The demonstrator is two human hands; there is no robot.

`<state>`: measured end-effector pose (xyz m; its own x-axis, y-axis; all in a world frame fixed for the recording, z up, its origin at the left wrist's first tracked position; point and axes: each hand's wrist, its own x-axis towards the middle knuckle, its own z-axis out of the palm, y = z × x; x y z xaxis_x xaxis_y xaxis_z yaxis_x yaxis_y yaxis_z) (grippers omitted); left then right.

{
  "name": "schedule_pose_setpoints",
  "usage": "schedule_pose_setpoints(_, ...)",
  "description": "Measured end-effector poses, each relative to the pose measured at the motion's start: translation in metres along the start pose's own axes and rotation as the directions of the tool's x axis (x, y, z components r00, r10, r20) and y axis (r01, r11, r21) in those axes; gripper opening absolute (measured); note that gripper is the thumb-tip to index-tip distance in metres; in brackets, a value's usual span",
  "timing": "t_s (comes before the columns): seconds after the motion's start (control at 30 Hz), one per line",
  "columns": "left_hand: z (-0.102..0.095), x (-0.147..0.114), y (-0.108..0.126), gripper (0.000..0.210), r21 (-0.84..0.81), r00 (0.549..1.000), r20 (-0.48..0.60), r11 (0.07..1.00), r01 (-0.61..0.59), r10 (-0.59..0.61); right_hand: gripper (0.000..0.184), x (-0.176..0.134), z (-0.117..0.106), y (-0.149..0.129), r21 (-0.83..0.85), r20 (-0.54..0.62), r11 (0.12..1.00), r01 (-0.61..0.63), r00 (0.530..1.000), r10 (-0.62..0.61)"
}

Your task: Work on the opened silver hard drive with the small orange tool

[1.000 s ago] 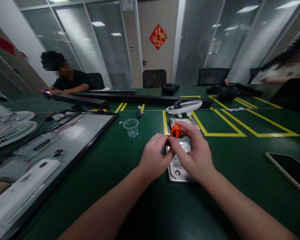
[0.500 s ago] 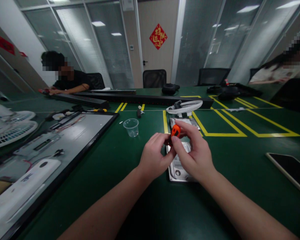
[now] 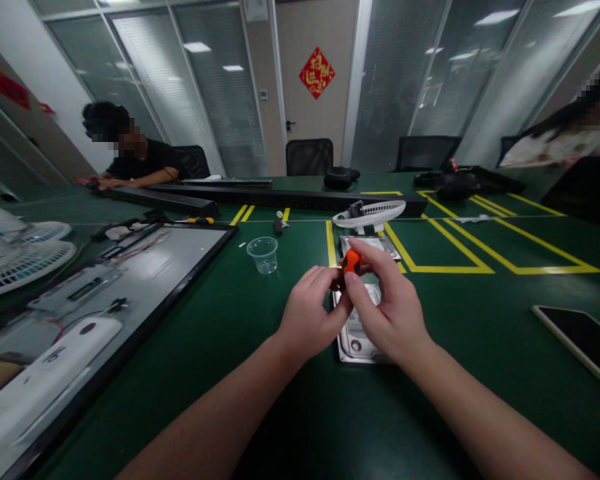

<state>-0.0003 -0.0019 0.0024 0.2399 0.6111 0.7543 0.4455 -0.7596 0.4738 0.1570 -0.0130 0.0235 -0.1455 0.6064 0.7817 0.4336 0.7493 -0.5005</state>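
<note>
An orange and black screwdriver stands end-up over a silver hard drive, its shaft hidden by fingers. My right hand pinches the handle between thumb and fingers. Close against it on the left, my left hand has its fingers curled round the lower part of the tool; its exact grip is partly hidden. The hard drive lies flat on the green table, its label side up and half covered by my hands. Just beyond sits a second hard drive.
A clear plastic cup stands left of my hands. A flat panel with parts on it fills the left side. Behind lies a white fan grille; a phone rests at right. Two people sit across the table.
The screwdriver handle has turned a little between my right fingers, so its black patches show differently. Both hands stay in nearly the same place.
</note>
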Motion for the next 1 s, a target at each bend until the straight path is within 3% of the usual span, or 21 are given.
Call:
schedule_pose_setpoints(0.13, -0.0001, -0.0003, -0.0005, 0.014, 0.002, 1.0, -0.018, 1.0, 0.0, 0.0, 0.048, 0.0016, 0.0008, 0.0009, -0.037, -0.038, 0.999, 0.005, 0.999, -0.006)
schedule_pose_setpoints(0.4, -0.0009, 0.001, -0.0003, 0.004, -0.001, 1.0, 0.029, 1.0, -0.012, 0.012, 0.052, 0.0009, 0.0004, 0.0005, -0.002, -0.01, 1.0, -0.001, 1.0, 0.001)
schedule_pose_setpoints(0.5, -0.001, 0.0015, 0.0009, 0.009, 0.005, 1.0, 0.031, 1.0, -0.004, 0.004, 0.053, 0.0004, 0.0004, 0.0, 0.016, 0.015, 1.0, -0.016, 1.0, 0.015)
schedule_pose_setpoints(0.63, -0.0001, 0.0003, 0.0008, 0.004, 0.002, 1.0, 0.012, 1.0, -0.004, 0.004, 0.051, 0.0008, 0.0009, 0.0, 0.005, -0.01, 1.0, -0.009, 1.0, 0.009)
schedule_pose_setpoints(0.77, 0.0004, -0.0008, -0.0004, 0.014, 0.005, 1.0, -0.024, 1.0, -0.003, 0.003, 0.048, 0.0017, 0.002, 0.0005, -0.006, -0.048, 1.0, -0.01, 0.999, 0.01)
schedule_pose_setpoints(1.0, -0.0002, 0.0002, -0.0015, 0.006, 0.004, 1.0, 0.025, 1.0, -0.008, 0.008, 0.052, 0.0013, 0.002, 0.0001, 0.011, -0.022, 1.0, -0.004, 1.0, 0.005)
